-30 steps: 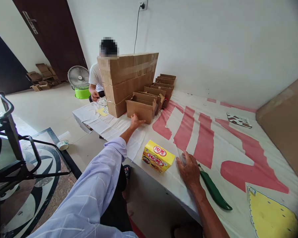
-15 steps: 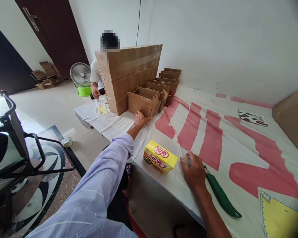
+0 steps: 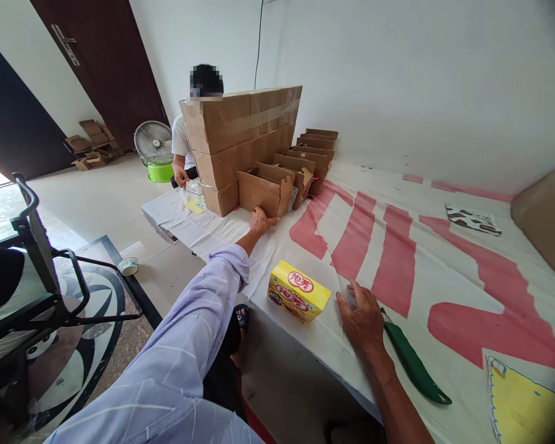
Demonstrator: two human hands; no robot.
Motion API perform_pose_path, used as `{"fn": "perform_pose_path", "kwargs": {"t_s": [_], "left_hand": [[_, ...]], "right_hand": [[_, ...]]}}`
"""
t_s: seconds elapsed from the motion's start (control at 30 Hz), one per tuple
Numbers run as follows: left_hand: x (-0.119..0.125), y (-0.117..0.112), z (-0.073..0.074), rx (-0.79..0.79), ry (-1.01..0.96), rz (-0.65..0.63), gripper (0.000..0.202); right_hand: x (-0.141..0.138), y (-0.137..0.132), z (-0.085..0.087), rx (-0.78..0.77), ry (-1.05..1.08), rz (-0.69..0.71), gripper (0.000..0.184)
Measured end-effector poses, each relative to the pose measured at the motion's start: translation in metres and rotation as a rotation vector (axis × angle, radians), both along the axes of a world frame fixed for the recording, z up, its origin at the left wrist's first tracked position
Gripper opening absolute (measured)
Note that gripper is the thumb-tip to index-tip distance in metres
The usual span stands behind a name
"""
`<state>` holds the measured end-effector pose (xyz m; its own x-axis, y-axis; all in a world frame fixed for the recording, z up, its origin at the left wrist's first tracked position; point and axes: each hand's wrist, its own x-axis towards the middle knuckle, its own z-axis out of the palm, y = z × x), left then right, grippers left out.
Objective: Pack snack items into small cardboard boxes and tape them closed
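Observation:
My left hand (image 3: 260,223) reaches out across the table to an open cardboard box (image 3: 264,192). Its fingers are spread against the lower front of that box, thumb pointing right. On the cloth near the table's front edge rests my right hand (image 3: 363,317), thumb and fingers apart. A small pale, see-through patch shows between them; I cannot make out what it is. Just left of this hand stands a yellow printed carton (image 3: 298,293). A tool with a curved green handle (image 3: 416,357) lies to its right, its front end hidden by the hand.
Closed cardboard boxes (image 3: 226,151) are stacked behind the open one, and a row of open boxes (image 3: 317,145) runs towards the wall. A co-worker (image 3: 181,139) sits behind the stack. A fan (image 3: 153,145) and a black metal chair frame (image 3: 65,296) stand at left.
The view has shifted slightly. My left hand stays at the front of the box, its thumb a little further left. My right hand and the yellow carton have not visibly moved.

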<state>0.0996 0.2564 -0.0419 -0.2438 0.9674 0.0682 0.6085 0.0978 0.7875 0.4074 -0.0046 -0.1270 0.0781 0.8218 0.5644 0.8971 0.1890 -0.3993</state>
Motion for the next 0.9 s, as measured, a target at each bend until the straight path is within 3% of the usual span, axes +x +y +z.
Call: {"fn": "perform_pose_path", "kwargs": {"t_s": [0.3,0.5,0.7,0.9], "left_hand": [[-0.022,-0.039,0.008,0.002,-0.169,-0.123,0.073],[-0.025,-0.103,-0.005,-0.005,-0.403,-0.363,0.055],[-0.03,-0.168,-0.018,-0.053,-0.654,-0.602,0.07],[-0.023,-0.186,-0.016,-0.12,-0.841,-0.762,0.082]], "right_hand": [[0.0,0.003,0.003,0.031,-0.043,-0.004,0.04],[0.0,0.005,0.003,0.06,-0.08,-0.008,0.037],[0.0,0.007,0.002,0.024,-0.104,-0.015,0.039],[-0.002,0.004,0.005,-0.056,0.044,-0.041,0.043]]}}
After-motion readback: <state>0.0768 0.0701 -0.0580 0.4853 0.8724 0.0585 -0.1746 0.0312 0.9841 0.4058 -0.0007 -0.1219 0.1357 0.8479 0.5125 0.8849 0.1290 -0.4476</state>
